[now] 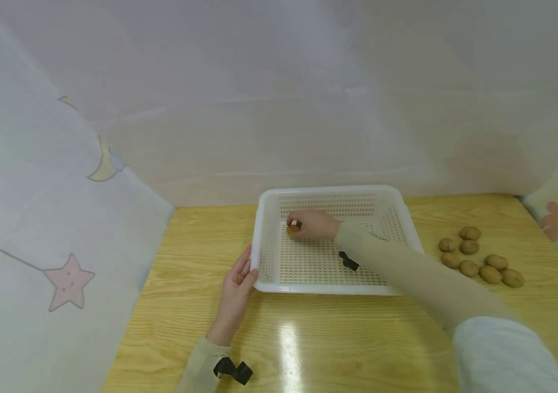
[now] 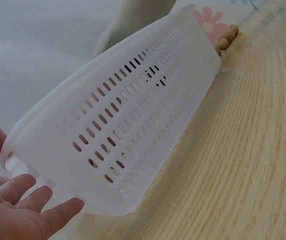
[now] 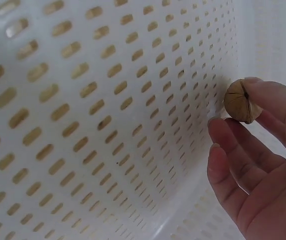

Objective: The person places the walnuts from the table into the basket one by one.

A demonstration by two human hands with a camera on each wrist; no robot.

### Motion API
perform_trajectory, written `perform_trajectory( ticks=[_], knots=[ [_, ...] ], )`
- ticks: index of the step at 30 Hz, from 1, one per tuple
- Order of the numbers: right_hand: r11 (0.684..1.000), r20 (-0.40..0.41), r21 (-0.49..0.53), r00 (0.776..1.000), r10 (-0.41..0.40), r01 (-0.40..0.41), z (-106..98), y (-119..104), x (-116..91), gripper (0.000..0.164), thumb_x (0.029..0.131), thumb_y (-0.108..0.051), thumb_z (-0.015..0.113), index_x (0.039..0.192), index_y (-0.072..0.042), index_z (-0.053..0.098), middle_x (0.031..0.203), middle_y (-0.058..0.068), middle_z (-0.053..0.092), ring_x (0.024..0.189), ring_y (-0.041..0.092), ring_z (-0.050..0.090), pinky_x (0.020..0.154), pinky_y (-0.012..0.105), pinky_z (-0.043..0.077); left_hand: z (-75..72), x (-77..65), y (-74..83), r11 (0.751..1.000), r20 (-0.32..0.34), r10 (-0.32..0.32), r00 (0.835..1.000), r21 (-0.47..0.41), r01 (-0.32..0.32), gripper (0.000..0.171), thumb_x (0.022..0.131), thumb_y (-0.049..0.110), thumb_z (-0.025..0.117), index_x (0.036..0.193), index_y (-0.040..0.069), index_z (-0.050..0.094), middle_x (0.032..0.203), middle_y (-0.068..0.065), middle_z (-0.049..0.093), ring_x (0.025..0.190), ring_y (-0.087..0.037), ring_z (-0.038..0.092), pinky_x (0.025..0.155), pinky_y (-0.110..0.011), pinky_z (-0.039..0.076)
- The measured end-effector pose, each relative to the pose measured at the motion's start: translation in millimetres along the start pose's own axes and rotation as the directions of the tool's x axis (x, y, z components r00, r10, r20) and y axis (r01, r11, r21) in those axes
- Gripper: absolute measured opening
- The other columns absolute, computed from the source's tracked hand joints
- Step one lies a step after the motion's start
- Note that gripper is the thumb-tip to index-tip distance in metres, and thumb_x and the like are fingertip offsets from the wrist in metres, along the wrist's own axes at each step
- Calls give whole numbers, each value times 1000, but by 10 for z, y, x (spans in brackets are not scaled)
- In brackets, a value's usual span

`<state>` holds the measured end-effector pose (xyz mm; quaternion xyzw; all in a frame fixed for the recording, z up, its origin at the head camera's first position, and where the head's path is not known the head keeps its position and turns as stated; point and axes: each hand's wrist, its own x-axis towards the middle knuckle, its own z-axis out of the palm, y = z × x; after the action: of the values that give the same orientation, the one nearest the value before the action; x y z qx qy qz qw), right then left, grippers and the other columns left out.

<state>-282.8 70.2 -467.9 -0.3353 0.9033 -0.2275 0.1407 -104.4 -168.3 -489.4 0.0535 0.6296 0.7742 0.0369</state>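
A white plastic basket (image 1: 318, 289) with slotted walls and floor stands on the wooden table. My left hand (image 1: 233, 297) holds its left rim near the front corner, thumb over the edge and fingers against the outer wall (image 2: 108, 125). Inside the basket, toward the left end, my right hand (image 1: 314, 225) pinches a walnut (image 3: 239, 101) between thumb and fingers, close over the slotted floor (image 3: 98, 130). The walnut is light brown with a dark seam point showing. No other walnut shows on the visible part of the basket floor.
Several walnuts (image 1: 490, 274) lie loose on the table to the right of the basket, beyond my right forearm (image 1: 421, 281). Pale fabric walls (image 1: 279, 125) with printed shapes enclose the table (image 1: 338, 338) at the back and sides.
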Motion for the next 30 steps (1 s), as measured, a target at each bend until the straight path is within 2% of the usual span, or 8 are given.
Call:
perform_trajectory(
  ticks=[9, 13, 18, 30],
  knots=[
    [997, 38, 17, 996, 75, -75, -77, 17, -15, 49, 97, -31, 76, 138, -8, 62, 113, 9, 72, 99, 22, 67, 84, 39, 59, -29, 18, 14, 1000, 0, 9, 1000, 15, -9, 62, 107, 4, 50, 164, 1, 25, 162, -25, 36, 145, -43, 41, 108, -46, 50],
    [997, 40, 14, 996, 76, -77, -193, -1, -73, 46, 98, -25, 74, 139, -8, 62, 112, 10, 72, 97, 22, 67, 85, 40, 59, -47, 37, 15, 1000, -2, 8, 1000, -3, -8, 61, 107, 3, 50, 164, 1, 26, 162, -24, 38, 145, -43, 42, 107, -43, 53],
    [998, 37, 12, 997, 64, -65, -362, -33, -190, 45, 100, -23, 71, 141, -6, 61, 117, 11, 71, 103, 25, 67, 91, 44, 58, -66, 69, 0, 1000, -5, 14, 1000, 5, -14, 61, 107, 3, 49, 163, 1, 26, 161, -25, 39, 144, -42, 43, 106, -40, 54],
    [997, -47, 56, 997, 57, -55, -734, -40, -661, 40, 99, -25, 72, 135, -8, 65, 122, 13, 70, 103, 26, 68, 90, 45, 59, -100, 149, -1, 1000, -34, -13, 999, 17, 13, 60, 107, 3, 48, 164, 4, 28, 163, -20, 39, 145, -39, 44, 107, -38, 53]
  ],
)
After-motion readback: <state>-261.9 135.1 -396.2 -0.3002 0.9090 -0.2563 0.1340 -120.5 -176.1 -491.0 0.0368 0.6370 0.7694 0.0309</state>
